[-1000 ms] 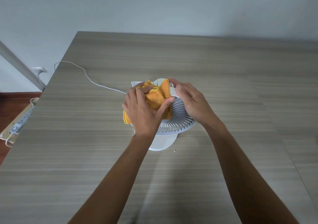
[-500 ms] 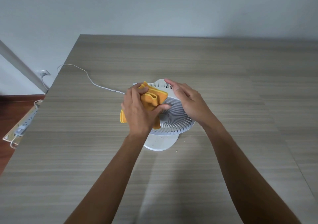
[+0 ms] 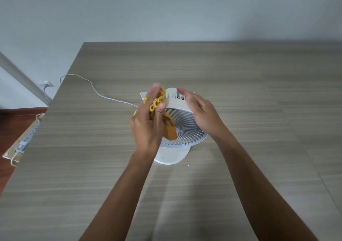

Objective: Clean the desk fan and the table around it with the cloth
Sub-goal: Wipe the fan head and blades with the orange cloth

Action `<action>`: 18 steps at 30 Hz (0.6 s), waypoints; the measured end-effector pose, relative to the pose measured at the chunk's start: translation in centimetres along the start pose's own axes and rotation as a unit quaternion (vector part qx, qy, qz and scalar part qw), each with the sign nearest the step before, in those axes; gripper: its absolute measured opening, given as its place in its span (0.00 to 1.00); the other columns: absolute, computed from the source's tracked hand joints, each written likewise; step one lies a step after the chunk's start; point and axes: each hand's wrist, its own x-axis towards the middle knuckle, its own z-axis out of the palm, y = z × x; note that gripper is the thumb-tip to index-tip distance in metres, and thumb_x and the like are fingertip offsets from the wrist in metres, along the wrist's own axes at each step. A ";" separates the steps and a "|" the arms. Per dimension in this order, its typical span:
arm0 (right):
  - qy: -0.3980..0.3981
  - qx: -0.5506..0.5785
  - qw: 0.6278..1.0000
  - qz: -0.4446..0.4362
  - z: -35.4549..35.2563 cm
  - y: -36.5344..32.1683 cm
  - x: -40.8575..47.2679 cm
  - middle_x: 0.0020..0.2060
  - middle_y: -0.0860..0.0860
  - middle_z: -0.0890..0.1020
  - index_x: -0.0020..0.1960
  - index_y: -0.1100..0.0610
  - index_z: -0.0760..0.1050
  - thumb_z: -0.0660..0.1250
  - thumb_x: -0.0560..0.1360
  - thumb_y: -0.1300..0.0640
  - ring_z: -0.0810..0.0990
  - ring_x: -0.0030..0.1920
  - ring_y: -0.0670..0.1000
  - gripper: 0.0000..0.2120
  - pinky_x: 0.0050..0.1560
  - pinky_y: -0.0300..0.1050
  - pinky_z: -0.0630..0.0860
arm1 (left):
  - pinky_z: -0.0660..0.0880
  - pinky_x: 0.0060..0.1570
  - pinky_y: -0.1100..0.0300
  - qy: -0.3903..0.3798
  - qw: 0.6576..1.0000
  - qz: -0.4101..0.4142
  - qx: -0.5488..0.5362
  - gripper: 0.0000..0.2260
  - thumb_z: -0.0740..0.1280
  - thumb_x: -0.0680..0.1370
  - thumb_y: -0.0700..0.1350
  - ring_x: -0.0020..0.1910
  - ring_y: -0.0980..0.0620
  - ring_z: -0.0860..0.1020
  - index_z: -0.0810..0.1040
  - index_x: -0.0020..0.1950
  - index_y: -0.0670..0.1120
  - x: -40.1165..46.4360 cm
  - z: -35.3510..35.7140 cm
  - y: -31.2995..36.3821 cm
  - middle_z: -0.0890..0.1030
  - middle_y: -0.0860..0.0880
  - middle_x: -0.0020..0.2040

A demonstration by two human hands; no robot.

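Note:
A small white desk fan (image 3: 185, 127) stands mid-table on a round base (image 3: 172, 155), its ribbed grille tilted toward me. My left hand (image 3: 148, 124) is shut on a bunched orange cloth (image 3: 169, 127), held against the fan's upper left rim, with a flap hanging down over the grille. My right hand (image 3: 201, 115) grips the fan's right rim, fingers curled over the top edge. The fan's left side is hidden behind my left hand.
A white cable (image 3: 96, 90) runs from the fan over the wooden table (image 3: 259, 92) to the left edge. A power strip (image 3: 27, 139) lies on the floor to the left. Small crumbs (image 3: 188, 165) lie beside the fan base. A wall stands behind the table.
My left hand has lifted the cloth from the grille's centre up to the fan's top left rim. My right hand has slid a little along the right rim.

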 end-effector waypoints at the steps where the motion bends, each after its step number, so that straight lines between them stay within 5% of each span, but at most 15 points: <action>1: -0.002 0.005 1.000 0.009 0.0 0.1 -0.1 0.60 0.43 0.80 0.68 0.41 0.73 0.53 0.83 0.47 0.78 0.58 0.42 0.17 0.62 0.45 0.74 | 0.75 0.62 0.50 -0.018 1.000 0.015 0.007 0.17 0.60 0.80 0.55 0.68 0.48 0.75 0.71 0.69 0.57 0.1 0.4 0.4 0.77 0.52 0.68; 6: 0.060 0.098 0.991 0.063 -0.7 0.7 -0.6 0.52 0.47 0.83 0.57 0.49 0.78 0.61 0.79 0.43 0.81 0.57 0.48 0.14 0.63 0.54 0.75 | 0.54 0.76 0.47 -0.148 0.959 0.180 0.160 0.27 0.44 0.82 0.59 0.78 0.49 0.56 0.64 0.75 0.47 -0.4 0.9 0.4 0.62 0.46 0.77; 8: 0.057 0.115 0.990 0.053 -1.5 1.0 -1.2 0.53 0.52 0.83 0.57 0.53 0.79 0.62 0.78 0.44 0.81 0.57 0.54 0.16 0.62 0.54 0.76 | 0.55 0.75 0.48 -0.149 0.950 0.200 0.186 0.23 0.47 0.83 0.53 0.78 0.48 0.56 0.65 0.75 0.48 0.0 0.4 -0.3 0.60 0.45 0.78; 11: -0.013 0.151 0.988 0.024 -3.0 2.3 -2.4 0.64 0.51 0.79 0.67 0.57 0.76 0.60 0.79 0.53 0.76 0.66 0.48 0.18 0.71 0.53 0.68 | 0.63 0.70 0.47 -0.143 0.914 0.264 0.274 0.21 0.58 0.81 0.50 0.74 0.46 0.64 0.67 0.74 0.49 0.9 0.1 -1.6 0.66 0.45 0.75; 18: -0.121 0.090 0.988 0.009 -4.4 3.4 -3.0 0.72 0.47 0.71 0.75 0.54 0.65 0.64 0.80 0.58 0.66 0.73 0.43 0.24 0.74 0.48 0.64 | 0.68 0.61 0.51 -0.049 0.906 0.266 0.324 0.31 0.68 0.67 0.71 0.66 0.47 0.74 0.79 0.63 0.53 0.5 1.9 -2.3 0.78 0.51 0.66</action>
